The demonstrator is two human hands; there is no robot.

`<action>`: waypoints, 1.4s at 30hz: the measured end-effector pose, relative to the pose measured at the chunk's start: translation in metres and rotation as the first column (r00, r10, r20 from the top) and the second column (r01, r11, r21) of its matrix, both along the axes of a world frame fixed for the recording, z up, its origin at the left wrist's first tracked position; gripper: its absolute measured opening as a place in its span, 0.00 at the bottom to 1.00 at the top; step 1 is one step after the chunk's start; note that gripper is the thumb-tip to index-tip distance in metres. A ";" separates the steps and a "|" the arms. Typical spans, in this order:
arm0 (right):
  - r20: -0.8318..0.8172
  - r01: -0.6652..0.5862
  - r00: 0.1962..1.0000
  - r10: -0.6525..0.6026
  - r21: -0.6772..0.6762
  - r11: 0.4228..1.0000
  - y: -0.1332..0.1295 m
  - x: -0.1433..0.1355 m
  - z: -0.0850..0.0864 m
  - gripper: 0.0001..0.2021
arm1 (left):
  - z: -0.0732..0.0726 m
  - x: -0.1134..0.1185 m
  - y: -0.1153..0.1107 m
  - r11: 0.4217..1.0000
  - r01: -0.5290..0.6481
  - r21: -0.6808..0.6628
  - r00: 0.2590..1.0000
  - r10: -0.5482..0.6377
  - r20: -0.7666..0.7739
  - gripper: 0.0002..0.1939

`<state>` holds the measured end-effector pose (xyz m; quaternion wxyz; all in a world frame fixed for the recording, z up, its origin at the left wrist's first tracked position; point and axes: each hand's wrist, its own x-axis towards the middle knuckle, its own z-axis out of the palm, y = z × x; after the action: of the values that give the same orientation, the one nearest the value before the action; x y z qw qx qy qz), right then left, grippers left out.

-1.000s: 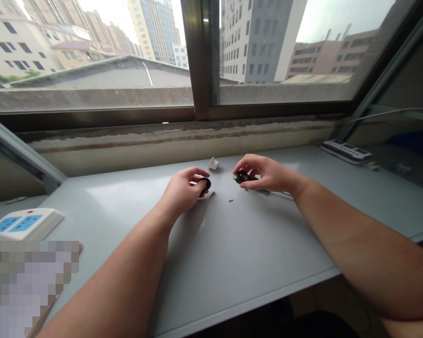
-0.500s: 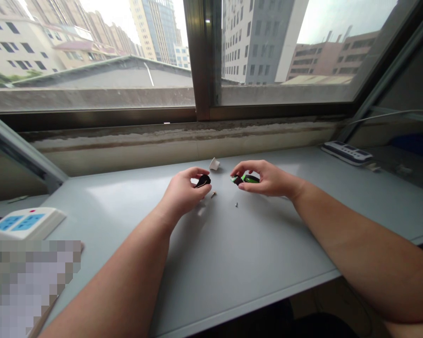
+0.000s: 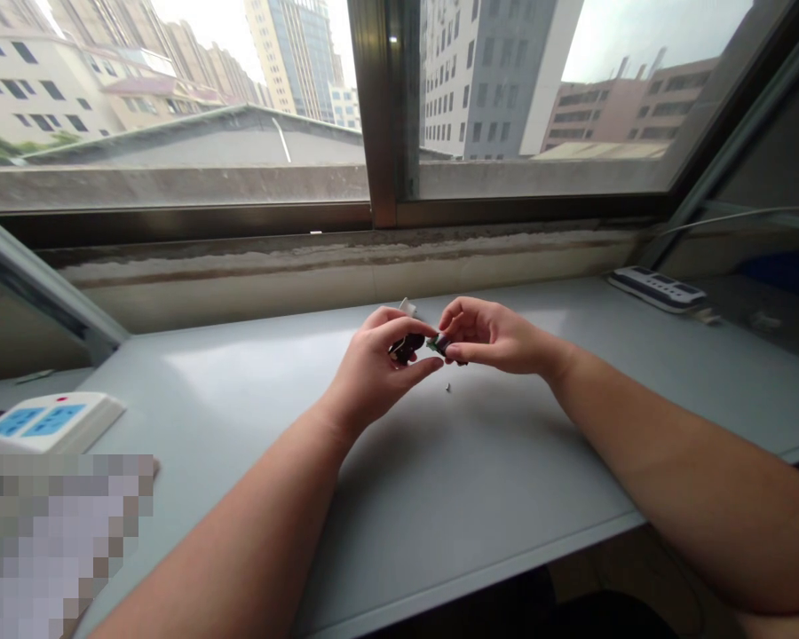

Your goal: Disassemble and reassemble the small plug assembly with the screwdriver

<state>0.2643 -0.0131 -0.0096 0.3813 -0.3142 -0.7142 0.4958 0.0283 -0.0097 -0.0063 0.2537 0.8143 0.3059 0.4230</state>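
Observation:
My left hand (image 3: 379, 359) curls around a small black rounded piece (image 3: 407, 348), with a thin pale line along its side. Its thumb and forefinger reach towards a small green and dark part (image 3: 439, 344), which my right hand (image 3: 483, 335) pinches between thumb and fingers. The two held pieces are close together; whether they touch I cannot tell. On the desk just below the hands lies a tiny screw (image 3: 448, 387). Behind the fingers a white piece (image 3: 407, 306) is partly hidden.
The grey desk (image 3: 479, 479) runs along a window. A white power strip with blue sockets (image 3: 57, 422) and a pixelated flat item (image 3: 46, 541) are at the left. Another white and dark power strip (image 3: 657, 289) lies at the back right.
My left hand has moved right with the black piece, up to the part in my right hand. It now covers the brass-coloured screw and much of the white piece. The right hand's fingers have shifted slightly.

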 end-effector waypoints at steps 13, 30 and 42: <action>-0.074 0.129 0.988 -0.135 -0.079 0.989 0.003 -0.001 0.005 0.19 | 0.000 -0.003 0.006 0.968 -0.174 0.181 0.985 0.174 0.020 0.06; 0.606 0.111 0.704 -0.371 0.421 0.900 0.001 0.000 0.006 0.18 | 0.000 -0.006 0.009 0.964 -0.261 0.042 0.949 0.264 -0.171 0.24; 0.492 0.163 0.710 -0.504 0.581 0.797 -0.002 0.001 0.009 0.16 | 0.006 0.000 0.003 0.907 -0.088 -0.411 0.983 0.145 0.110 0.21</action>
<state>0.2651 -0.0154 -0.0004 0.2758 -0.4795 -0.8292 0.0808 0.0280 -0.0068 -0.0004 0.4115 0.6932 0.4167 0.4201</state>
